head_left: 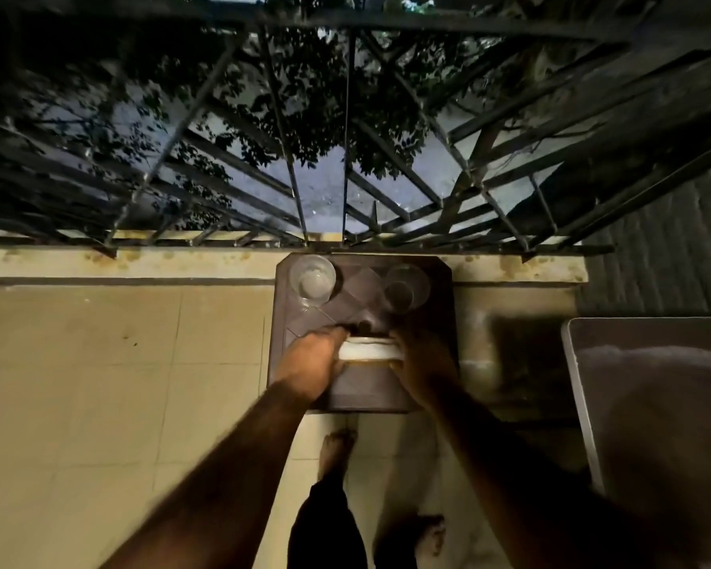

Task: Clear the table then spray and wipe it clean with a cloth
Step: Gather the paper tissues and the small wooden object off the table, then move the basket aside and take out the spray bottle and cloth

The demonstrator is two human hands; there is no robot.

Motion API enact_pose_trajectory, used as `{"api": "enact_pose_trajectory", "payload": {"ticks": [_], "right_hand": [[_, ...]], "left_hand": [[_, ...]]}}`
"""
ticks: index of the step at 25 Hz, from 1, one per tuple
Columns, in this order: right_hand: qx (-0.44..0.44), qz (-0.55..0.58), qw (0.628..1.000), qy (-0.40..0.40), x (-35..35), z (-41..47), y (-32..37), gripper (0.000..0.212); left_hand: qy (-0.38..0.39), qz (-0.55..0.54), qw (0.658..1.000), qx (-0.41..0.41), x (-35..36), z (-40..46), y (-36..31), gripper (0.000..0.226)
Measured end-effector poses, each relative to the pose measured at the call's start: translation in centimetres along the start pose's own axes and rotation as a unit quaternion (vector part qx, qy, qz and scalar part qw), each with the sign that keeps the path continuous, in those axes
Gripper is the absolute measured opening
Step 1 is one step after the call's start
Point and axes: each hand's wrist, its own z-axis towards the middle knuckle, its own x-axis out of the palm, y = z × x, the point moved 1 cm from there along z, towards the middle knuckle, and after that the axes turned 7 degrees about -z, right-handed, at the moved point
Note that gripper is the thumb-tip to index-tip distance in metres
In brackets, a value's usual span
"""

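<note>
A black metal railing (345, 129) ran across the frame from nine to three o'clock, set on a stained concrete ledge (140, 262). Beyond its bars, toward twelve o'clock, dark tree leaves (304, 100) hung over a pale ground far below. Beige floor tiles (99, 363) spread toward eight o'clock. At four o'clock stood a grey-edged panel (649, 404), its nature unclear. Two bare feet (337, 445) showed at six o'clock.

hands: left (310, 359), right (421, 363) grip white bowl (370, 349), seemingly | table (358, 388): two glasses (313, 281)
</note>
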Motion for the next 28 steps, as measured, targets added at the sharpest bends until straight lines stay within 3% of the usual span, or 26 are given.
{"api": "enact_pose_trajectory", "payload": {"ticks": [7, 14, 19, 24, 28], "right_hand": [[-0.008, 0.054, 0.997, -0.049, 0.3, 1.0, 0.4, 0.036], [-0.043, 0.051, 0.993, -0.099, 0.5, 1.4, 0.8, 0.041], [-0.047, 0.053, 0.991, -0.112, -0.6, -1.0, 0.2, 0.068], [0.008, 0.128, 0.976, -0.178, -7.2, -7.9, -3.1, 0.059], [0.044, 0.160, 0.925, -0.341, -16.2, -15.7, -10.2, 0.040]], "left_hand": [[0.026, 0.001, 0.999, -0.026, 1.8, 1.2, 1.6, 0.057], [0.026, 0.020, 0.998, -0.051, 2.5, 1.7, 1.8, 0.062], [-0.015, -0.002, 0.999, -0.042, 1.5, -0.1, 0.3, 0.069], [-0.109, -0.003, 0.993, 0.039, -2.7, -3.1, -8.1, 0.034], [-0.160, -0.049, 0.970, 0.177, -7.0, -2.1, -22.7, 0.024]]}}
